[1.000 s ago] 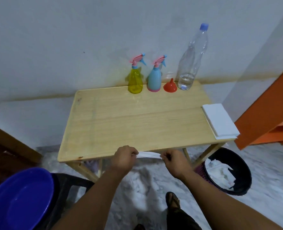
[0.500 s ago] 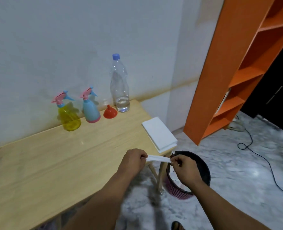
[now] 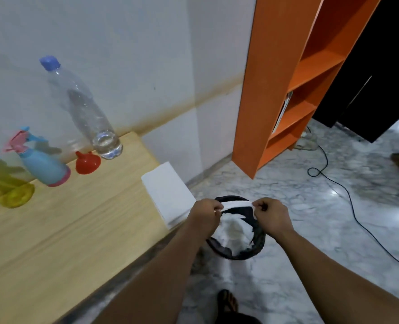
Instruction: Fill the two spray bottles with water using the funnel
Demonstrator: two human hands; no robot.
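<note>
— What are the hands doing?
— The left hand (image 3: 205, 213) and right hand (image 3: 272, 215) pinch a white strip (image 3: 237, 203) taut above the bin (image 3: 259, 242).
— And farther off?
— On the table (image 3: 65, 230): funnel (image 3: 87, 162), blue spray bottle (image 3: 43, 163), yellow spray bottle (image 3: 9, 189), water bottle (image 3: 84, 108).

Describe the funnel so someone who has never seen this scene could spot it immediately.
Find the wooden table against the white wall. Along its back edge stands a clear water bottle with a blue cap; the funnel sits beside its base, spout up. It is the only red item there, and the shortest.

Single head view, looking down rightward, close above hands (image 3: 238, 218), bin (image 3: 259, 247)
</note>
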